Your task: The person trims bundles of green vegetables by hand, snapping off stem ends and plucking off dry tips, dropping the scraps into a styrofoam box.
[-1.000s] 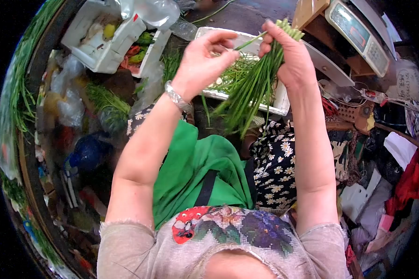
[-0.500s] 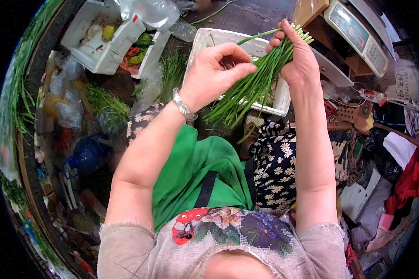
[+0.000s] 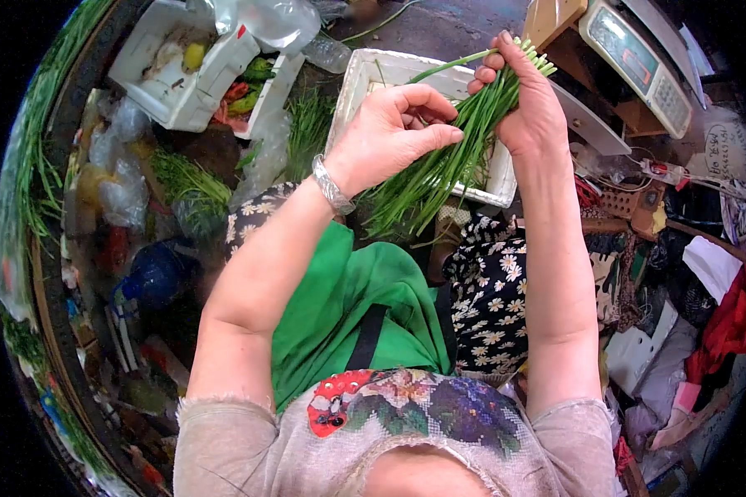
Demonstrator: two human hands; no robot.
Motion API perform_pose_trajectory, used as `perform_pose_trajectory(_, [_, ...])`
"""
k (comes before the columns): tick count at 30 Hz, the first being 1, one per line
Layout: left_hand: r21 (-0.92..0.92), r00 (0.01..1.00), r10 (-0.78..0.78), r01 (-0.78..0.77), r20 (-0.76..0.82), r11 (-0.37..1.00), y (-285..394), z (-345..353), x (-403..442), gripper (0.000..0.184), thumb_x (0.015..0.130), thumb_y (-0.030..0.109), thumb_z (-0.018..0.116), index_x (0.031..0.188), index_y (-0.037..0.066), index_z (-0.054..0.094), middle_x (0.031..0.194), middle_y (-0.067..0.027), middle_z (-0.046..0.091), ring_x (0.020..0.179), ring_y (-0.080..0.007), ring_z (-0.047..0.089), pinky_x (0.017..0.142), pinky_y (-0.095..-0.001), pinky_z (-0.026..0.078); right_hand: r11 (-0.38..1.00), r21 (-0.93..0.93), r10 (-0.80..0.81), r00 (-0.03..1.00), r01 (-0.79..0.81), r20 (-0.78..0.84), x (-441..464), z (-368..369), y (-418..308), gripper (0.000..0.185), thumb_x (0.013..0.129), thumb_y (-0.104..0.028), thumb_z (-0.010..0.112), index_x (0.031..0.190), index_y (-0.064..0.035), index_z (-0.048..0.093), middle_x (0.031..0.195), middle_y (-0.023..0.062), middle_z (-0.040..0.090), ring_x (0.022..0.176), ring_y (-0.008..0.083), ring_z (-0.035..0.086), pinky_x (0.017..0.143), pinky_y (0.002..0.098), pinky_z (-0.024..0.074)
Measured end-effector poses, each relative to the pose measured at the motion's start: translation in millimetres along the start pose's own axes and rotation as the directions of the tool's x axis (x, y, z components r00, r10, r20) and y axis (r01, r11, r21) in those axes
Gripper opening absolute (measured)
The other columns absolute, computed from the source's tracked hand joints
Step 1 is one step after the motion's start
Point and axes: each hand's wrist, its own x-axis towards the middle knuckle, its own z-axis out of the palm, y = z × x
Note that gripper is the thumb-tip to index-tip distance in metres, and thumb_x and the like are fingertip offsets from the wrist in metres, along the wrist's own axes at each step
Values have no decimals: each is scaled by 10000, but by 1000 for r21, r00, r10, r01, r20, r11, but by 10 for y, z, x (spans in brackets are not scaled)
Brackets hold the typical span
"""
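A bunch of long green chives (image 3: 464, 141) with pale cut ends hangs slantwise over a white foam box. My right hand (image 3: 530, 103) is closed around it near the cut ends, with the palm turned inward. One stem sticks out leftward from the bunch. My left hand (image 3: 398, 137), wearing a silver bracelet (image 3: 331, 185), is at the left side of the bunch. Its fingers are curled and its thumb tip meets the leaves; whatever the fingers pinch is too small to make out. Beneath both hands stands the white foam box (image 3: 360, 74).
A digital scale (image 3: 634, 62) stands at the upper right. To the left are another white foam box (image 3: 153, 103), peppers (image 3: 244, 99) and loose greens (image 3: 191, 182). Cloths (image 3: 725, 323) and clutter lie at the right. A green apron (image 3: 373, 290) covers my lap.
My left hand has shifted slightly right and down against the bunch, its thumb and forefinger a little further apart. The right hand keeps its hold, almost unmoved.
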Motion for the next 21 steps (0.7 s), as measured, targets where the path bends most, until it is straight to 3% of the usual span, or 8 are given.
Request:
perform_pose_trajectory(4, [84, 999, 36, -32, -39, 996, -42, -2, 3, 148, 811, 52, 706, 948, 23, 658, 822, 38, 624, 683, -28, 552, 619, -183, 466, 1000, 12, 11, 1000, -11, 4, 5, -8, 7, 205, 843, -203, 718, 929, -48, 614, 724, 23, 594, 624, 157, 580, 584, 317, 489])
perform_pose_trajectory(9, [-34, 997, -40, 38, -60, 999, 20, -10, -8, 113, 832, 62, 678, 934, 12, 670, 796, 20, 633, 660, -45, 556, 611, -194, 472, 1000, 22, 15, 999, -16, 44, -3, 9, 8, 208, 840, -201, 721, 930, -45, 616, 728, 27, 595, 632, 158, 583, 592, 320, 491])
perform_pose_trajectory(16, [-51, 998, 7, -11, -68, 999, 7, -68, -14, 105, 852, 55, 659, 937, -6, 669, 820, -10, 650, 704, -63, 579, 641, -206, 484, 1000, -2, -9, 1000, 9, 24, -8, 16, 22, 214, 827, -207, 735, 916, -47, 623, 725, 28, 598, 630, 162, 589, 593, 317, 497])
perform_pose_trajectory(21, [122, 983, 115, -98, -146, 988, 31, -104, -26, 91, 856, 36, 656, 932, -12, 672, 837, -7, 660, 761, -63, 586, 709, -211, 486, 999, -39, -24, 1000, 24, -13, -13, 40, 40, 199, 814, -198, 745, 894, -58, 629, 726, 31, 617, 626, 171, 608, 586, 302, 509])
